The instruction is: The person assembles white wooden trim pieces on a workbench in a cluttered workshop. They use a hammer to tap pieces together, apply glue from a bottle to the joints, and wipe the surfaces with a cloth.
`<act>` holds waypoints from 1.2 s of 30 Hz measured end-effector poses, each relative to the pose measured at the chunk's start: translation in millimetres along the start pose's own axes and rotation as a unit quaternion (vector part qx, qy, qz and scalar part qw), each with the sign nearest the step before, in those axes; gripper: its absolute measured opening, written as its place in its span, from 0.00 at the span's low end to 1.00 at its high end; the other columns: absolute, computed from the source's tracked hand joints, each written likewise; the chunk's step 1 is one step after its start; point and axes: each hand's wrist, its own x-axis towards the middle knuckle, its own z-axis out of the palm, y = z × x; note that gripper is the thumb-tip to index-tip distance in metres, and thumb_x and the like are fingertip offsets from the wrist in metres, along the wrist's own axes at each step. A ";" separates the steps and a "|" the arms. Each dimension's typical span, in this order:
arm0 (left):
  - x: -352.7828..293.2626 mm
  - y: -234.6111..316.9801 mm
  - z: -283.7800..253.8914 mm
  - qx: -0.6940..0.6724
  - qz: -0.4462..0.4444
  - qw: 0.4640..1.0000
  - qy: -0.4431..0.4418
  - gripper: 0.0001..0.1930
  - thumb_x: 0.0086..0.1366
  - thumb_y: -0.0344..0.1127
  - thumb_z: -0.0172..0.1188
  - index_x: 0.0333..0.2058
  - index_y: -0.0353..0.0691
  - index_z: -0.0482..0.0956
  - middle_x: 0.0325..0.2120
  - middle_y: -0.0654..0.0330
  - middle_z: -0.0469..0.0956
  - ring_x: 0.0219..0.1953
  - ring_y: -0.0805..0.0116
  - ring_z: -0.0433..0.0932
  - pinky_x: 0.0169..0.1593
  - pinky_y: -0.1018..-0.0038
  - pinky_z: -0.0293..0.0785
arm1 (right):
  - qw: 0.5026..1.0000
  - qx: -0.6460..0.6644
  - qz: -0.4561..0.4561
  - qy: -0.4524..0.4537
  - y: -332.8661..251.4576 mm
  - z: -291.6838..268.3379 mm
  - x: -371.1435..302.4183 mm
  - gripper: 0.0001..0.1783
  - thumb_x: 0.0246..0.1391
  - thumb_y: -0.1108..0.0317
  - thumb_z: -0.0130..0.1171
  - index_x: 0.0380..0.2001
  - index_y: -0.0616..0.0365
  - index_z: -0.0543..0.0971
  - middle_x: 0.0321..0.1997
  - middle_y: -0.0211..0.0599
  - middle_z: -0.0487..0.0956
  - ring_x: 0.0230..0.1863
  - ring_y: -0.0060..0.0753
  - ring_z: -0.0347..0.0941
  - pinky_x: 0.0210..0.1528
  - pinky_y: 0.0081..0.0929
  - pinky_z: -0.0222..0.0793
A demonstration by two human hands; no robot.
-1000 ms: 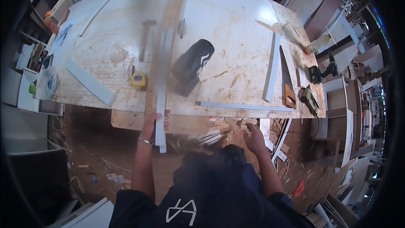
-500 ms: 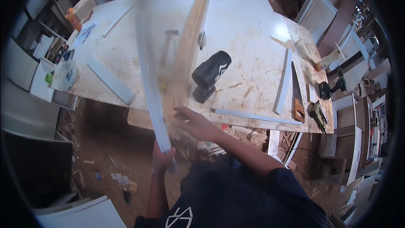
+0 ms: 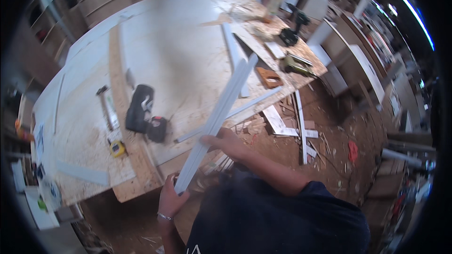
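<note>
A long white strip [image 3: 216, 117] with lines running along its length slants up and right, over the near edge of the worktable. Its lower end is in my left hand [image 3: 172, 200], fingers closed round it. Farther up, my right hand [image 3: 226, 145] grips the same strip from the right side, thumb across its face. The strip's far end partly covers another white board [image 3: 230, 42] lying on the table. Below the right hand, a thin white strip [image 3: 254, 103] rests along the table's near edge.
On the worktable [image 3: 174, 66] lie a black cordless tool [image 3: 141, 108], a yellow tape measure [image 3: 117, 148], a hammer [image 3: 103, 103], a long wooden board [image 3: 117, 75], a wooden-handled saw [image 3: 269, 78], a green power tool [image 3: 296, 65] and a dark drill [image 3: 293, 30]. Offcuts [image 3: 287, 124] litter the floor.
The view has swung to the right. The white strip has tipped from leaning left to leaning right, and my right hand, free before, has closed on it. My left hand still holds its lower end.
</note>
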 end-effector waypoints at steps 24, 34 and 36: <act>309.8 73.8 144.1 0.134 0.036 0.971 -0.196 0.29 0.59 0.41 0.76 0.54 0.31 0.81 0.47 0.46 0.84 0.50 0.56 0.83 0.57 0.64 0.77 | 0.763 -0.549 -0.244 0.240 100.1 -278.3 45.5 0.16 0.55 0.68 0.57 0.47 0.54 0.79 0.47 0.35 0.75 0.55 0.39 0.71 0.57 0.37 0.66; 297.1 52.2 128.4 0.190 0.132 0.948 -0.219 0.31 0.57 0.42 0.79 0.56 0.33 0.80 0.42 0.50 0.80 0.46 0.55 0.81 0.53 0.62 0.77 | 0.748 -0.532 -0.308 0.249 106.3 -286.2 38.8 0.10 0.54 0.68 0.58 0.39 0.52 0.81 0.46 0.34 0.75 0.55 0.37 0.71 0.56 0.36 0.67; 292.9 52.5 128.0 0.201 0.145 0.942 -0.226 0.32 0.56 0.42 0.79 0.56 0.35 0.80 0.42 0.50 0.78 0.46 0.53 0.80 0.53 0.61 0.76 | 0.742 -0.544 -0.308 0.243 106.8 -288.9 36.4 0.10 0.54 0.68 0.58 0.40 0.52 0.81 0.47 0.34 0.75 0.56 0.38 0.71 0.57 0.36 0.67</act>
